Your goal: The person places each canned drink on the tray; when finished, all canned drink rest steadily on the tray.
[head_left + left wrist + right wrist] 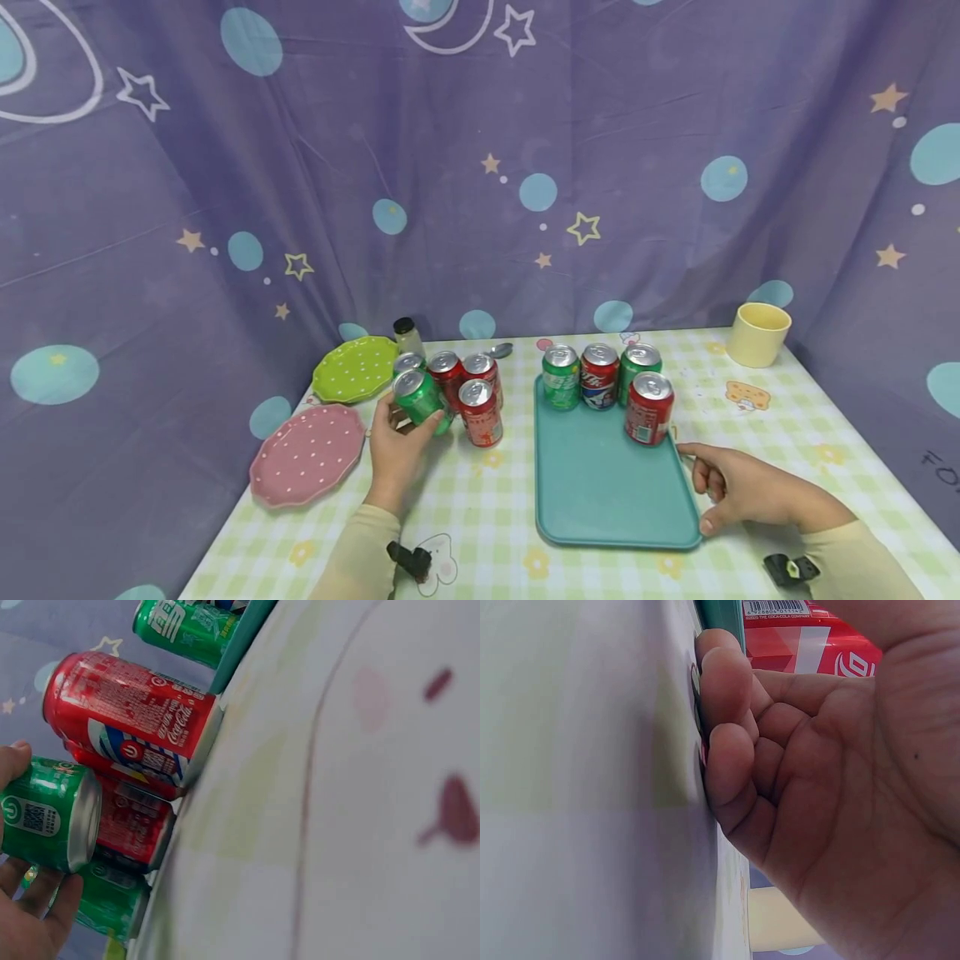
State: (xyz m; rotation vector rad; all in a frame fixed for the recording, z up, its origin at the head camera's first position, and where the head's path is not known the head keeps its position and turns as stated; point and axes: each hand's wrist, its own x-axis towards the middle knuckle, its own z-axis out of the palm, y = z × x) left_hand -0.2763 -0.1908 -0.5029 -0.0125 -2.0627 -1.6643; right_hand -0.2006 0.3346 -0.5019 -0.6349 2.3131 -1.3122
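My left hand [397, 454] grips a green drink can [422, 403], tilted and raised off the table; the left wrist view shows its printed side and silver bottom. Close behind stand another green can [408, 363] and red cans [480, 414], several in a cluster. To the right lies a teal tray [615, 500]. On its far part stand a green can [561, 379], a red and blue can [599, 379], another green can [640, 363] and a red can [649, 410]. My right hand [750, 485] rests at the tray's right edge, thumb by the near corner, its other fingers loosely bent.
A green dotted plate [352, 371] and a pink dotted plate [307, 454] lie at the left. Behind the cans are a black-lidded jar [407, 337] and a spoon [501, 351]. A yellow cup [757, 337] stands at the far right, before a purple curtain [480, 167].
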